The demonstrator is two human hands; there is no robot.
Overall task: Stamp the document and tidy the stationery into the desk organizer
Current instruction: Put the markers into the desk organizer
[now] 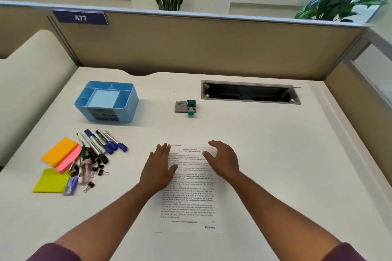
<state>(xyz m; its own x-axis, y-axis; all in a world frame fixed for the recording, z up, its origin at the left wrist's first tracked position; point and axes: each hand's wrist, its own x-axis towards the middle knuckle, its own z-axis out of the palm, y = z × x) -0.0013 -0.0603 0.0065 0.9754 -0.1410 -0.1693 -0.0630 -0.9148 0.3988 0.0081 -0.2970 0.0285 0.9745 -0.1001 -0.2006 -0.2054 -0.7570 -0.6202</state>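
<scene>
1. a printed document (188,201) lies flat near the front edge of the white worktop (275,165), with "received" printed at its near right corner.
2. the left hand (158,172) rests flat on the document's upper left part, fingers straight and together; the right hand (222,160) hovers or rests at its upper right, fingers loosely spread, holding nothing.
3. toward the left edge lie sticky notes (60,162), markers (99,144) and binder clips (99,170).
4. further back stand the blue desk organizer (107,101) and, mid-worktop, a stamp (191,111) touching its ink pad (186,105).
</scene>
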